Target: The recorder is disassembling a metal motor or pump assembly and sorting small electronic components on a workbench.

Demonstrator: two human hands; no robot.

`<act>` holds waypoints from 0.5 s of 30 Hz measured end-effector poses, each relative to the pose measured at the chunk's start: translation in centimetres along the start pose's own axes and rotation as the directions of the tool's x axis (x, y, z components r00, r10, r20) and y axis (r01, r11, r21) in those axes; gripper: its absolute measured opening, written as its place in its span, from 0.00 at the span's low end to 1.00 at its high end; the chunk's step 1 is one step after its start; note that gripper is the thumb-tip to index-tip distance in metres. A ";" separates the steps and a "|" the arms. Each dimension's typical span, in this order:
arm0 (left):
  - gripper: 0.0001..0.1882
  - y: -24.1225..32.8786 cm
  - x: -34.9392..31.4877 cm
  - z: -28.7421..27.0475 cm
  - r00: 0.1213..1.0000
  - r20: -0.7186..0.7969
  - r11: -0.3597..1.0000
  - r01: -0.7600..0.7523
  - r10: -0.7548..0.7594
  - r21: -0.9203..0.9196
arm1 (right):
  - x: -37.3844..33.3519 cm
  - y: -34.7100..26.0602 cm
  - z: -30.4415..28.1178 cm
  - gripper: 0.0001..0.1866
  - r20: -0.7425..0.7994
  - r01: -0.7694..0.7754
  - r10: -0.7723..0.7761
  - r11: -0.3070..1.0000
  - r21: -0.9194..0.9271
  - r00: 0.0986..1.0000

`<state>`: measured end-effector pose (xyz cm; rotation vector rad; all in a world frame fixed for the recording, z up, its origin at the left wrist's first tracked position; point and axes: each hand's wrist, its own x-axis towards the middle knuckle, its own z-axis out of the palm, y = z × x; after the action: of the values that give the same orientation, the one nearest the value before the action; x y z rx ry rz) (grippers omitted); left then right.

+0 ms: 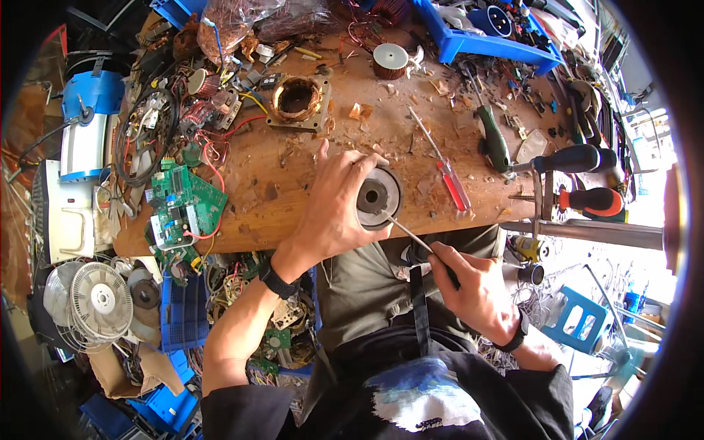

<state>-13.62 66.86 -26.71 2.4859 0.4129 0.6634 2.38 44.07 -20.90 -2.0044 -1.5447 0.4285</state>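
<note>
My left hand [341, 192] is wrapped round a round grey metal part [392, 189] with a dark hub and a hole in its middle, held at the bench's near edge. In my right hand [473, 284] is a screwdriver [412, 235], its handle mostly hidden by the fingers. The slim shaft points up and left, and its tip meets the face of the round part just below the hub. Beyond my left hand lies a motor stator [299, 103] with copper windings. A red-handled screwdriver [455, 185] rests on the bench to the right.
Scraps litter the wooden bench [271, 194]. Green circuit boards [183, 202] and tangled wires lie at left. A green-handled screwdriver [493, 139] sits farther right, near tools racked at the bench's edge [587, 200]. A blue tray [469, 48] stands at the back; a fan [103, 298] is lower left.
</note>
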 end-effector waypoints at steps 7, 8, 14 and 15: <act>0.50 0.6 -0.2 -0.5 0.999 -0.034 0.998 0.011 -0.009 0.068 | 0.5 -0.1 -0.5 0.07 0.001 0.068 -0.069 0.993 0.099 0.998; 0.50 0.5 -0.1 -0.3 0.999 -0.044 0.998 -0.004 0.007 0.066 | 1.3 0.5 -1.0 0.08 0.043 0.079 -0.089 0.978 0.191 0.995; 0.49 1.9 -1.0 -1.1 0.999 0.039 0.990 -0.001 -0.004 0.140 | 4.7 -0.3 -5.9 0.18 0.603 -0.503 0.332 0.853 0.136 0.726; 0.52 1.5 -0.6 -2.0 0.987 0.155 0.972 -0.082 0.048 0.219 | 4.3 0.1 -5.5 0.18 0.500 -0.271 0.209 0.961 0.052 0.841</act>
<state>-14.92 66.21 -24.64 2.7528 0.3684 0.4739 6.80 46.81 -16.21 -2.1014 -1.4956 1.1864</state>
